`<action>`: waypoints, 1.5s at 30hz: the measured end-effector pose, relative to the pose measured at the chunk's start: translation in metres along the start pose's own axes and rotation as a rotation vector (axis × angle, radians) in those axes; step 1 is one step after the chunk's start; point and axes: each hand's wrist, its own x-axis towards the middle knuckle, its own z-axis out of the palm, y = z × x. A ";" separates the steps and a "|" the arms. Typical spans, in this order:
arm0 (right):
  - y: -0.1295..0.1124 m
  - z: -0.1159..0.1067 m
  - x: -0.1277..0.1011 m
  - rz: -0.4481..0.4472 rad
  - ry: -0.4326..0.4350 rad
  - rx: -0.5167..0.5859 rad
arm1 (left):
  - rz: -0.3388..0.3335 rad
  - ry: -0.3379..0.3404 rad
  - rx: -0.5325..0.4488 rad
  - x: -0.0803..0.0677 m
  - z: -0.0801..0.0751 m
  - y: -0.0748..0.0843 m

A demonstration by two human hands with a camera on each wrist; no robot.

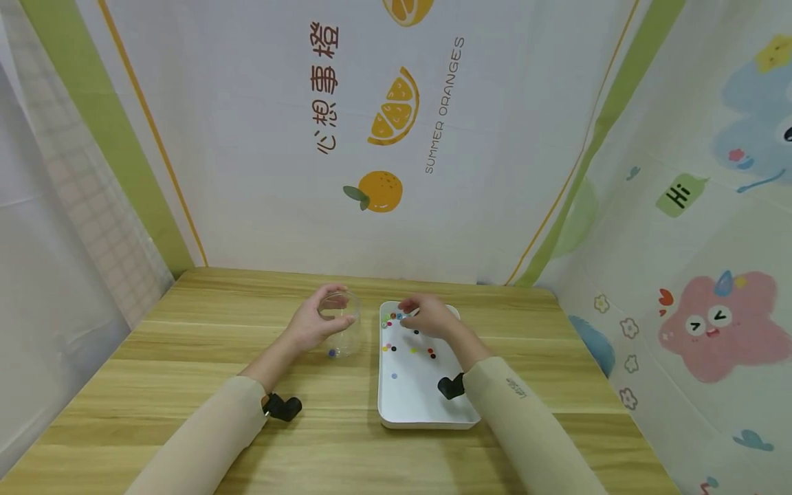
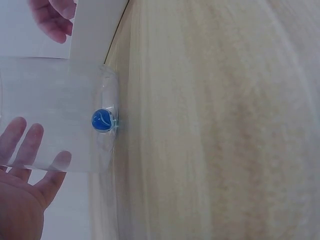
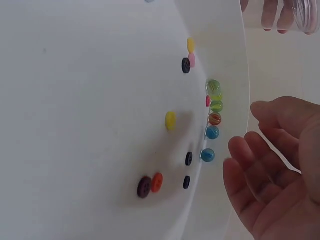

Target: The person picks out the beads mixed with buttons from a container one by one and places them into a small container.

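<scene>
Orange-print cloth walls close in a wooden table [image 1: 204,330], and everything sits around the white tray [image 1: 408,402] on it. Just left of the tray, the left hand [image 1: 309,323] has its fingers curled round a clear plastic jar [image 1: 343,330] standing upright on the table. Only the left wrist view shows what's inside: one blue marble [image 2: 101,120] lying on the jar's bottom, glassy with a pale swirl. Over the tray's far end hovers the right hand [image 1: 427,316], fingers loosely bent and apart, holding nothing in the right wrist view. That view also picks out the marbles [image 3: 213,117] lined up against the tray's wall, green, orange and blue, with flat buttons [image 3: 170,120] scattered nearby.
</scene>
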 end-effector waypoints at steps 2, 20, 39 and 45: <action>0.000 0.003 0.002 -0.020 -0.013 0.029 | 0.001 0.002 -0.006 0.000 0.000 0.000; 0.006 0.024 0.017 -0.028 -0.038 0.039 | -0.015 0.004 -0.009 0.000 0.001 0.001; 0.005 0.040 0.024 -0.001 -0.041 0.037 | -0.010 0.001 -0.005 -0.002 0.001 0.003; 0.001 0.041 0.023 0.011 -0.032 0.028 | -0.012 -0.006 -0.006 -0.001 0.001 0.002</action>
